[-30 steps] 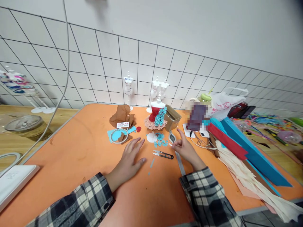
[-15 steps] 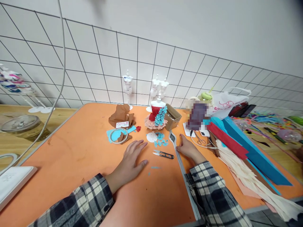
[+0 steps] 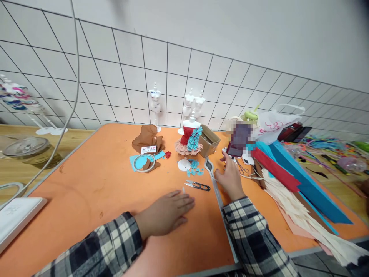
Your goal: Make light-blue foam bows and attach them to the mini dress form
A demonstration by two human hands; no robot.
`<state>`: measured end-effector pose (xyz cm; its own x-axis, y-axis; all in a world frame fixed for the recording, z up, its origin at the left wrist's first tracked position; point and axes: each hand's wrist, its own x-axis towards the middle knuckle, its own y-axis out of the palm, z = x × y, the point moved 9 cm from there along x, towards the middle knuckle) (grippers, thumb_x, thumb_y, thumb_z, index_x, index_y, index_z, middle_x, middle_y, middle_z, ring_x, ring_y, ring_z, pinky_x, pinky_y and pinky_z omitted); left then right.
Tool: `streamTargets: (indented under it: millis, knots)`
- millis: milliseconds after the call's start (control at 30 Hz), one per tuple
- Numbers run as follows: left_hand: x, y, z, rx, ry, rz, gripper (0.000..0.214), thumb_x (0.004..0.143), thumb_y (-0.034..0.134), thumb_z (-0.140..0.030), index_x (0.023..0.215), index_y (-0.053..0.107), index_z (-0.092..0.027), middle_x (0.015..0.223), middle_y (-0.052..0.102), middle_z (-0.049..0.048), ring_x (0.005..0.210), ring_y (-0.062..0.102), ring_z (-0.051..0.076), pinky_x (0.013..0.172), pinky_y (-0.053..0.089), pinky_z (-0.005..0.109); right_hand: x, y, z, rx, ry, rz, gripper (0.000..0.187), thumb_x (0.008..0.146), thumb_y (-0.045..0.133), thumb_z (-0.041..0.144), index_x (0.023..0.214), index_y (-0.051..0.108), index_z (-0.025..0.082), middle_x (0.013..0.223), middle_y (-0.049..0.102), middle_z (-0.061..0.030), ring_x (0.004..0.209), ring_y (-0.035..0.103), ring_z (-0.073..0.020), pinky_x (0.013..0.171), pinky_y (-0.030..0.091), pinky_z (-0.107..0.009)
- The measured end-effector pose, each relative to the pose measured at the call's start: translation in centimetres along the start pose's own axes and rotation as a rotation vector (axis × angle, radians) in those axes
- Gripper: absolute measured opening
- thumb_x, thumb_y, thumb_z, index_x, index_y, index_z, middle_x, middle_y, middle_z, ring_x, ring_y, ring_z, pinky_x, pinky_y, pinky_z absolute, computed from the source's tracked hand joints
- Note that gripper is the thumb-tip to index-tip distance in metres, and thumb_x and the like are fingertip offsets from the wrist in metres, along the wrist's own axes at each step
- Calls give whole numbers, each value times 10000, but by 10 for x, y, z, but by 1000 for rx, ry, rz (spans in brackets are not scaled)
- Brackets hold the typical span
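My left hand (image 3: 168, 212) is spread low over the orange tabletop, palm down and holding nothing; a small blue scrap (image 3: 183, 190) shows by its fingers. Beyond its fingertips lie black-handled thread snips (image 3: 198, 186) with parted blades. My right hand (image 3: 230, 177) reaches forward with fingers extended at the lower left of a dark phone-like object (image 3: 240, 139), partly blurred out; whether they touch, I cannot tell. Between the hands and the wall stands a small dress form (image 3: 190, 139) in a red bodice, blue ruffles and peach ruffled skirt. Blue paper scraps (image 3: 195, 169) surround its base.
Brown crepe paper (image 3: 147, 139) and a hoop (image 3: 135, 165) over blue pieces lie left of the form. A cardboard box (image 3: 211, 141) stands beside it. Scissors (image 3: 243, 168) and long paper strips (image 3: 305, 215) are on the right. A white box (image 3: 21, 219) sits far left.
My left hand has come down nearer to me and a little right, flattening over the table. My right hand has moved forward from the grey table seam to the phone-like object.
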<state>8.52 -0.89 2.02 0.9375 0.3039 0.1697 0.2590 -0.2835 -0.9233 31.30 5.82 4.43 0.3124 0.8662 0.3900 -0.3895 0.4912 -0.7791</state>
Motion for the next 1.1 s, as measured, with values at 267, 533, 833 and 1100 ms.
streamTargets:
  millis: [267,533,833,1100]
  knots:
    - [-45,-64,115,255,-421,-228,356,924,443,-255,1231,619,-299,1292,632,63,1290,471,280,1131,143,557,4,-15,-27,149,110,-94,575,787,475,277,1346,412,157,889,642,-52,710,542,-197,688,431,-328]
    - [-75,-105,134,419,-757,-381,290,881,453,-235,1041,688,-290,1068,712,69,1004,593,293,940,289,518,2,-22,-16,182,60,-95,587,784,526,279,1350,422,162,810,678,-26,648,530,-181,647,420,-307]
    - [-79,-96,155,305,-712,-218,285,880,482,-377,1012,717,-285,950,734,56,883,638,283,718,415,359,-67,43,131,177,-688,329,568,831,486,172,1392,397,192,1053,655,-66,975,560,-198,882,443,-341]
    - [-82,-87,162,13,-648,-353,318,908,461,-395,1035,709,-242,1011,717,53,906,641,220,775,473,294,-42,104,171,246,-478,387,742,846,486,149,1501,137,168,1138,686,-67,1108,520,-212,945,397,-368]
